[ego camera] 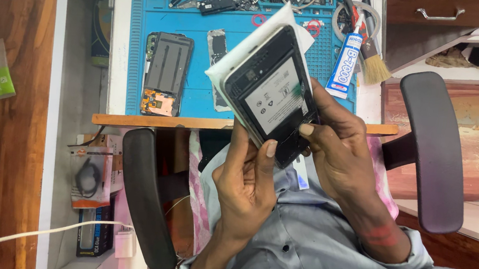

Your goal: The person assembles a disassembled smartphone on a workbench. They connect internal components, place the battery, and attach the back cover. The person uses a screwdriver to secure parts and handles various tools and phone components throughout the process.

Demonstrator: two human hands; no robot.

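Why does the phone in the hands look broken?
The phone has its back cover off, so the battery shows. A second opened phone lies on the blue mat, its circuit board bare.

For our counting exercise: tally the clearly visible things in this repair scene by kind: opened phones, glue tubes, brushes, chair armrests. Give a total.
Opened phones: 2, one in the hands, one on the blue mat
Glue tubes: 1
Brushes: 1
Chair armrests: 2
Total: 6
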